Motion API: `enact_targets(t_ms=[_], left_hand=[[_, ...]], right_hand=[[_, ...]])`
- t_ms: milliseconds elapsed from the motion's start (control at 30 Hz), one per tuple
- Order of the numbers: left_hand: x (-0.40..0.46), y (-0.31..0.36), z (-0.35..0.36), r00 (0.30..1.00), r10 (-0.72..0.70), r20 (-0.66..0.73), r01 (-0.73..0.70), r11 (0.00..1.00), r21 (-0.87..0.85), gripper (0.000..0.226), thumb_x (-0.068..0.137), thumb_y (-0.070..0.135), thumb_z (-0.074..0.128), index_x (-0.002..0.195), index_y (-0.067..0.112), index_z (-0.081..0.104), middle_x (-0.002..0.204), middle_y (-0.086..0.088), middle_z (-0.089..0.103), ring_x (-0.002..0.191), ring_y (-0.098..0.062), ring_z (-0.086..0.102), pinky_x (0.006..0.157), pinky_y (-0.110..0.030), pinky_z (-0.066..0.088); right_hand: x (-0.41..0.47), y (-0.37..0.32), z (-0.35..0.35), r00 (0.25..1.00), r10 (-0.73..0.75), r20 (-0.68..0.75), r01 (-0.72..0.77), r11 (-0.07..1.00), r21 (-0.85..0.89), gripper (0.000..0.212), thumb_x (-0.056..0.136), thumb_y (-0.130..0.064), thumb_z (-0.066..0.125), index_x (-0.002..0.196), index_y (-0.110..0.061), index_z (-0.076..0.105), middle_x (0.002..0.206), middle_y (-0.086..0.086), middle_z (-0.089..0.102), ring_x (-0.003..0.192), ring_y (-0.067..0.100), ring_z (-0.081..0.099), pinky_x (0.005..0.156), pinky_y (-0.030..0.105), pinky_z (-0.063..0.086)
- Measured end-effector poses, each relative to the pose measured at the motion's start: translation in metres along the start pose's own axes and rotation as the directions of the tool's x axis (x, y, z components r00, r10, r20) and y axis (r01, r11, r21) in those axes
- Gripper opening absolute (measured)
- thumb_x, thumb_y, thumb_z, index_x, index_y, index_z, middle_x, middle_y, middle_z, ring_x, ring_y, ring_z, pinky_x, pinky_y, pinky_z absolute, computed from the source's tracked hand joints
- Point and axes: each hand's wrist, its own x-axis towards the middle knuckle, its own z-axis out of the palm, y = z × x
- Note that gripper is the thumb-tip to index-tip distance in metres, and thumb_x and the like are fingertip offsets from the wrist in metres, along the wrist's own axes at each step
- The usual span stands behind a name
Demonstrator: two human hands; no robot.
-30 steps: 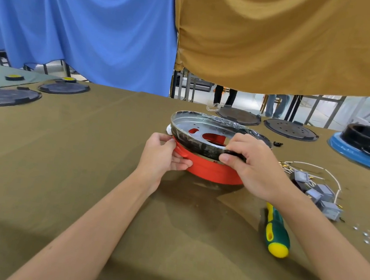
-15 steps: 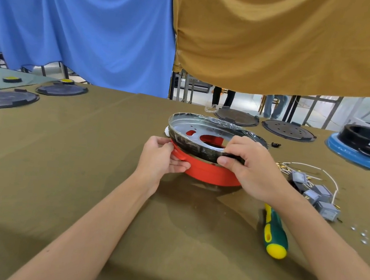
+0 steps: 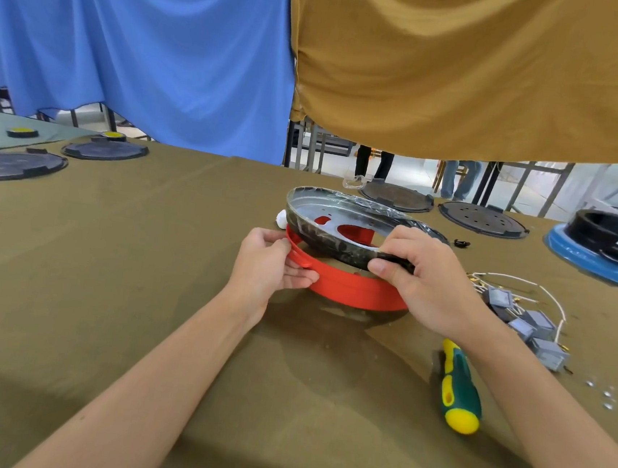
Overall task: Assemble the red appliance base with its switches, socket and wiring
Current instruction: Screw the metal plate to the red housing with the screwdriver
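Note:
A red appliance base [image 3: 351, 289], a shallow round ring, rests on the olive table cloth near the middle. My left hand [image 3: 272, 264] pinches its left rim. A round metal plate [image 3: 335, 223] with cut-out holes and a plastic-wrapped edge sits tilted over the base, its near edge raised. My right hand [image 3: 424, 279] grips that near right edge. Grey switches with white wiring [image 3: 525, 320] lie in a loose bundle to the right of my right hand.
A green and yellow screwdriver [image 3: 460, 391] lies by my right forearm. Small screws [image 3: 605, 394] are scattered at the far right. Dark round lids [image 3: 482, 220] sit behind the base, others at the far left. A blue and black appliance [image 3: 608, 247] stands at the right edge.
My right hand has lifted the near edge of the metal plate, so more of the red base shows under it. My left hand stays on the red rim.

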Motion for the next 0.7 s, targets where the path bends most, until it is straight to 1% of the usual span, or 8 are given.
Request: enact_targets(t_ms=[100,267,400,433,533,633,700], left_hand=[[0.0001,0.0001,-0.0006,1.0,0.0,0.002,0.0,1.0,0.0,0.006,0.104,0.007,0.041,0.103,0.009,0.047,0.051,-0.004,0.066,0.055,-0.025,0.071,0.049,-0.026,0.056],[0.001,-0.0003,0.0002,1.0,-0.011,-0.012,0.011,1.0,-0.016,0.005,0.102,0.006,0.042,0.101,0.008,0.047,0.049,-0.002,0.064,0.053,-0.025,0.071,0.047,-0.026,0.055],[0.0017,-0.0008,-0.0001,0.999,-0.032,-0.026,0.031,0.999,-0.015,0.009,0.102,0.004,0.04,0.103,0.008,0.047,0.049,-0.004,0.063,0.055,-0.027,0.071,0.047,-0.026,0.055],[0.0017,-0.001,-0.0005,0.999,-0.039,-0.029,0.039,0.999,-0.015,0.009,0.102,0.003,0.04,0.104,0.008,0.048,0.05,-0.005,0.063,0.055,-0.027,0.071,0.047,-0.026,0.055],[0.0008,-0.0018,-0.002,0.997,-0.077,-0.029,0.076,0.997,-0.02,0.012,0.1,0.0,0.04,0.107,0.007,0.048,0.049,-0.005,0.063,0.055,-0.027,0.072,0.047,-0.026,0.055],[-0.0012,-0.0022,-0.003,0.994,-0.11,-0.023,0.11,0.994,-0.002,0.017,0.098,-0.002,0.04,0.112,0.004,0.048,0.056,-0.01,0.064,0.056,-0.028,0.072,0.048,-0.026,0.055],[-0.0017,-0.0024,-0.0036,0.991,-0.131,-0.024,0.131,0.991,0.005,0.02,0.097,-0.003,0.04,0.115,0.003,0.047,0.062,-0.012,0.062,0.054,-0.028,0.071,0.047,-0.026,0.055]], right_hand=[[0.0002,-0.0008,0.0016,1.0,-0.01,0.013,0.01,1.0,-0.016,0.013,0.095,-0.021,0.062,0.084,-0.026,0.066,0.085,-0.015,0.054,0.089,0.003,0.05,0.08,0.03,0.035],[0.0003,-0.0035,0.002,0.999,-0.017,0.037,0.018,0.998,-0.052,0.012,0.095,-0.022,0.062,0.084,-0.027,0.064,0.086,-0.019,0.052,0.089,0.008,0.049,0.084,0.033,0.037],[-0.0017,-0.0063,0.0026,0.998,-0.039,0.048,0.043,0.995,-0.085,0.017,0.095,-0.022,0.063,0.081,-0.031,0.059,0.085,-0.02,0.051,0.089,0.009,0.047,0.086,0.032,0.033],[-0.0023,-0.0068,0.0032,0.997,-0.05,0.052,0.055,0.993,-0.101,0.017,0.095,-0.022,0.063,0.081,-0.031,0.061,0.084,-0.02,0.051,0.088,0.009,0.047,0.086,0.032,0.033],[-0.0041,-0.0064,0.0055,0.994,-0.094,0.063,0.102,0.982,-0.156,0.012,0.094,-0.022,0.065,0.083,-0.019,0.07,0.081,-0.017,0.053,0.086,0.012,0.048,0.086,0.036,0.037],[-0.0061,-0.0074,0.0067,0.986,-0.137,0.1,0.152,0.973,-0.172,0.013,0.093,-0.022,0.066,0.083,-0.018,0.073,0.077,-0.014,0.05,0.081,0.014,0.048,0.081,0.04,0.04],[-0.0069,-0.0093,0.0071,0.983,-0.138,0.125,0.157,0.975,-0.158,0.013,0.093,-0.023,0.067,0.083,-0.017,0.074,0.077,-0.014,0.05,0.08,0.015,0.047,0.078,0.04,0.042]])
